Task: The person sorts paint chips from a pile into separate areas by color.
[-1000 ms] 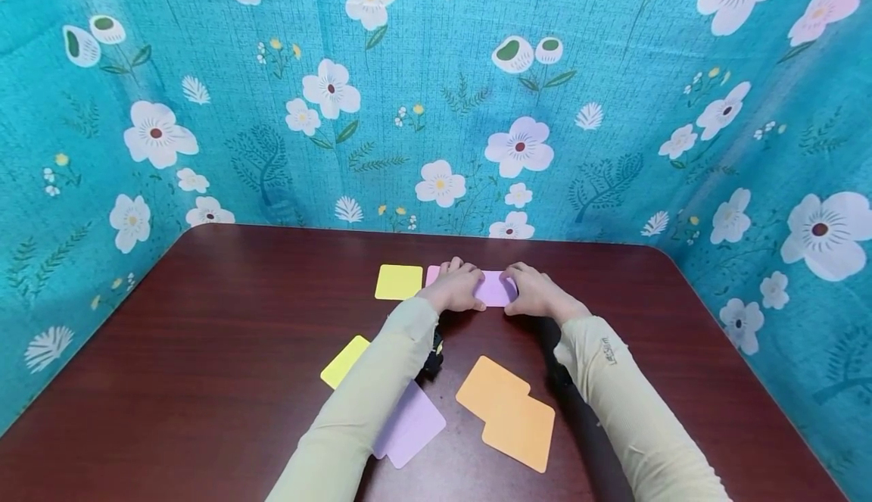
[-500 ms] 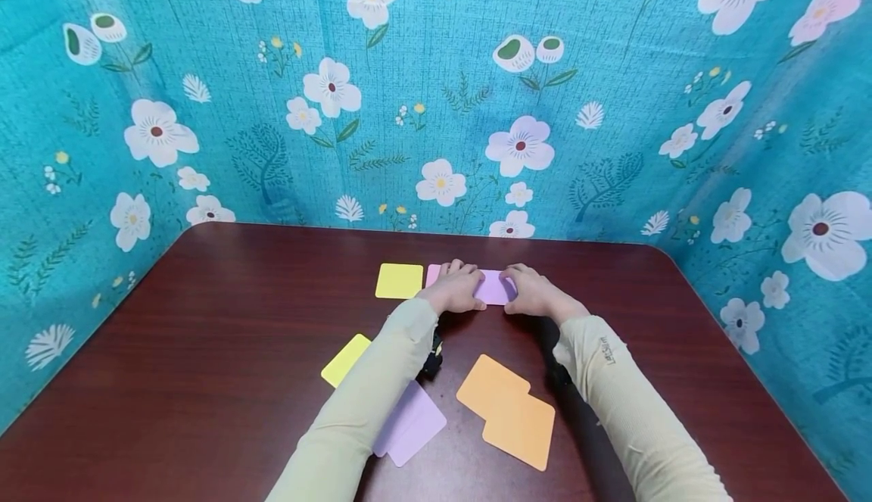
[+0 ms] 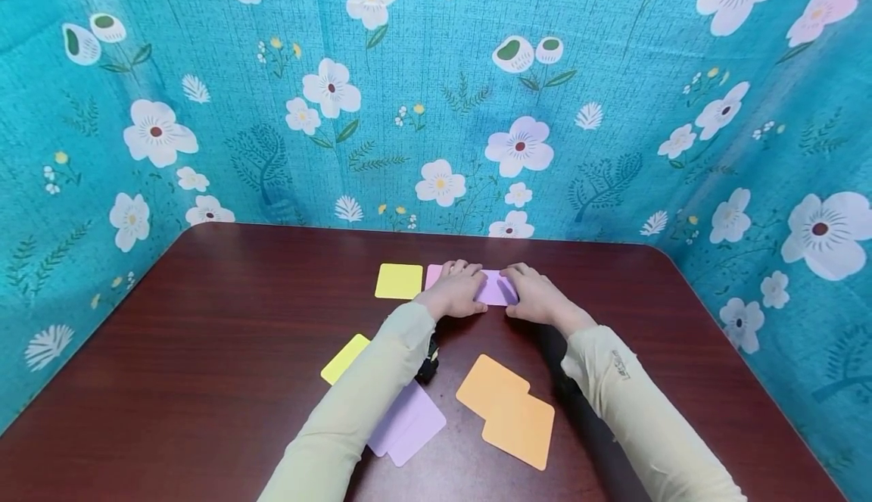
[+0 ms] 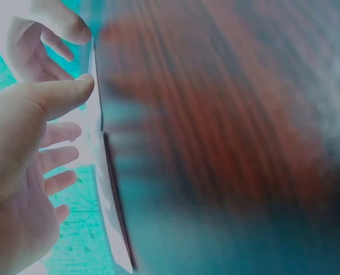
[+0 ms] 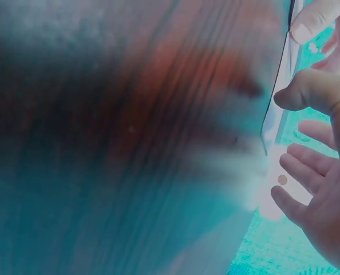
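Observation:
At the far side of the table lies a light purple card (image 3: 493, 288), between my two hands. My left hand (image 3: 453, 291) rests at its left end, thumb at the near edge and fingers reaching toward the far edge. A pink card (image 3: 432, 275) is mostly hidden under that hand. My right hand (image 3: 540, 294) is at the purple card's right end, its thumb (image 5: 293, 98) close to the near edge. The right hand's other visible fingers are spread apart. A yellow card (image 3: 399, 281) lies flat left of the pink one.
Nearer me, two overlapping orange cards (image 3: 519, 420) lie on the dark red-brown table (image 3: 204, 381). More purple cards (image 3: 417, 428) and another yellow card (image 3: 343, 358) lie partly under my left forearm. Behind the table hangs a blue flowered curtain (image 3: 409, 131).
My right hand and forearm have shifted slightly right, and the shadow on the purple card has changed. The left forearm has shifted slightly left; the cards look unmoved.

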The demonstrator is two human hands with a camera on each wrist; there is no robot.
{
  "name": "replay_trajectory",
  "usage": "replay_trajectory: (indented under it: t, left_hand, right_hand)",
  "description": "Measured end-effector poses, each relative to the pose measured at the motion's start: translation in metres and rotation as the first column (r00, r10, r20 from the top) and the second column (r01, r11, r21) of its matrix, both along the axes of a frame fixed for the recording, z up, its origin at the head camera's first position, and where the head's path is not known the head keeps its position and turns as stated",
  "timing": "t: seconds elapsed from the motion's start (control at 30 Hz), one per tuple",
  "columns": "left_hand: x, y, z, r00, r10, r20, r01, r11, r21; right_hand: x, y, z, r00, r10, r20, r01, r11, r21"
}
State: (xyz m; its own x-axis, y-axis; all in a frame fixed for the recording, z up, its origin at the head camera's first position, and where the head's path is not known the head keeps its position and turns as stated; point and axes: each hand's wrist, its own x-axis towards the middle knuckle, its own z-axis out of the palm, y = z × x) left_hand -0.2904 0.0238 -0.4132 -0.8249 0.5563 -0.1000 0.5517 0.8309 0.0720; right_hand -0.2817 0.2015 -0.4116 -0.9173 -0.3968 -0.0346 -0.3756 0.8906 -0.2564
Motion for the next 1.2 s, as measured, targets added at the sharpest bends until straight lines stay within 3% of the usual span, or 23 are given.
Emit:
replay_trajectory:
  t: [0.67,1.2]
  left_hand:
    - [0.031,-0.009,0.006,0.994,-0.099,-0.046,0.099,0.995,0.006]
    - [0.060,-0.019,0.012,0.974,-0.226,-0.015,0.226,0.974,0.016]
  right_hand:
    - [0.044,-0.002,0.011,0.996,0.034,-0.077,-0.027,0.996,0.089]
    - [0.084,-0.003,0.015,0.991,0.095,-0.094,-0.084,0.989,0.119]
